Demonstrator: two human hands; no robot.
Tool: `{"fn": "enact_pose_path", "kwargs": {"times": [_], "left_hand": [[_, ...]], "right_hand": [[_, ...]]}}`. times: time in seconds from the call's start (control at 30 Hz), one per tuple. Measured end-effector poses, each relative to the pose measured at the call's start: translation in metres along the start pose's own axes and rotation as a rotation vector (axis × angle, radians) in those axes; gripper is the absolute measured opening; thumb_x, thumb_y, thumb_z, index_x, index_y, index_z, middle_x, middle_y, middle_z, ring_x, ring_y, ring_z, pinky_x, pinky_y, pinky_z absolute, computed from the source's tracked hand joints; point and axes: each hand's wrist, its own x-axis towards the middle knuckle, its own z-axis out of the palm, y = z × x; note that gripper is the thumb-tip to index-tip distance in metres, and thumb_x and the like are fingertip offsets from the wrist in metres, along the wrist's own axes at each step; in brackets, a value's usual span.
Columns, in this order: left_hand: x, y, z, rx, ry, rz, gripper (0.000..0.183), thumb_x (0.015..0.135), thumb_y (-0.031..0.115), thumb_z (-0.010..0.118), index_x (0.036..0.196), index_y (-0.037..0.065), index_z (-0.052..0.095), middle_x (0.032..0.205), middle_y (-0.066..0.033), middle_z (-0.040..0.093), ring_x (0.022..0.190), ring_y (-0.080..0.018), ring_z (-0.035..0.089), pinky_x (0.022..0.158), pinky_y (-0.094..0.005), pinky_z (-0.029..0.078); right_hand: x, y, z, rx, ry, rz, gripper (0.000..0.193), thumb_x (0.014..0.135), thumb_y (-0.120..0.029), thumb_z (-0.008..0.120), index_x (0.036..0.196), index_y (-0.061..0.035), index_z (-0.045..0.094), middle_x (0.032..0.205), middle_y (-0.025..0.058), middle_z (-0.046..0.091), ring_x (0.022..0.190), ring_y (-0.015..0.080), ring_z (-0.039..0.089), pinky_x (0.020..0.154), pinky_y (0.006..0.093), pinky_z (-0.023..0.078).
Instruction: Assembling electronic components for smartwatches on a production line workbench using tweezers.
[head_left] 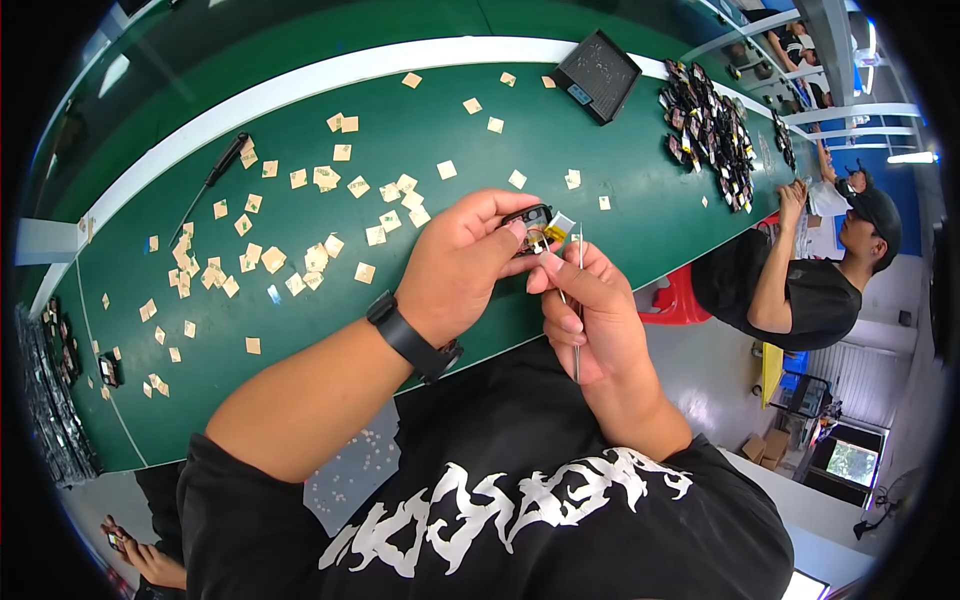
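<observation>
My left hand [465,255], with a black band on its wrist, is closed around a small black device housing [528,220] with its inside exposed. A silvery battery pouch with yellow tape [560,228] sticks out from the housing's right side. In my right hand [600,310] is a pair of metal tweezers [577,345], pinched between thumb and fingers and pointing up. Their tips are close to the housing and the battery; whether they touch anything there is too small to tell.
Many small beige paper squares [325,178] lie scattered over the green table [480,140]. A screwdriver [225,160] rests at the far left, a black tray [598,75] at the back. Black devices are heaped [710,130] at the right. Another person [800,270] sits beyond, near a red stool [680,300].
</observation>
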Motion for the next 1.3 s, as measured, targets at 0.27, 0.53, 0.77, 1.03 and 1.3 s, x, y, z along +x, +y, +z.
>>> {"fn": "enact_pose_path", "kwargs": {"times": [0.27,0.53,0.77,1.03,1.3], "left_hand": [[0.001,-0.005,-0.004,-0.001,0.031,0.012,0.028,0.102,0.005,0.049,0.128,-0.005,0.053,0.117,-0.0153,0.064,0.106,-0.0202,0.066,0.093,-0.0344,0.057],[-0.002,0.002,0.002,-0.003,0.026,-0.039,0.03,0.102,0.005,0.048,0.131,-0.004,0.05,0.12,-0.0167,0.063,0.107,-0.0236,0.067,0.094,-0.037,0.059],[-0.001,-0.002,0.005,0.143,0.023,0.014,0.026,0.102,0.001,0.049,0.128,-0.004,0.051,0.118,-0.0129,0.062,0.11,-0.0187,0.065,0.095,-0.0354,0.059],[0.0,-0.014,0.0,0.255,0.027,0.115,0.023,0.1,-0.003,0.051,0.122,-0.002,0.054,0.117,-0.0104,0.062,0.108,-0.0156,0.063,0.094,-0.0317,0.056],[-0.001,-0.01,0.0,0.331,0.061,0.11,0.022,0.099,-0.004,0.051,0.121,-0.002,0.053,0.116,-0.0117,0.063,0.107,-0.016,0.063,0.094,-0.0324,0.056]], "right_hand": [[0.007,0.016,-0.002,-0.128,0.026,-0.209,0.021,0.097,-0.004,0.062,0.09,-0.0105,0.043,0.08,0.0148,0.068,0.041,0.0069,0.044,0.035,0.0205,0.028],[0.002,0.005,-0.02,-0.452,0.076,-0.392,0.02,0.095,-0.008,0.068,0.103,-0.0064,0.05,0.069,0.0038,0.065,0.044,0.003,0.047,0.037,0.0186,0.03],[0.016,-0.02,-0.013,-0.936,0.011,-0.518,0.021,0.09,-0.006,0.073,0.107,0.0028,0.064,0.071,-0.0021,0.062,0.061,0.0006,0.049,0.054,0.0194,0.037],[0.014,-0.024,-0.009,-1.061,-0.015,-0.502,0.012,0.086,-0.003,0.074,0.092,0.0034,0.066,0.07,-0.0021,0.062,0.059,0.0003,0.048,0.05,0.0195,0.036],[0.02,-0.021,-0.01,-1.09,-0.03,-0.503,0.012,0.085,0.0,0.074,0.092,0.0035,0.065,0.072,-0.0012,0.065,0.06,-0.0004,0.049,0.051,0.0183,0.038]]}}
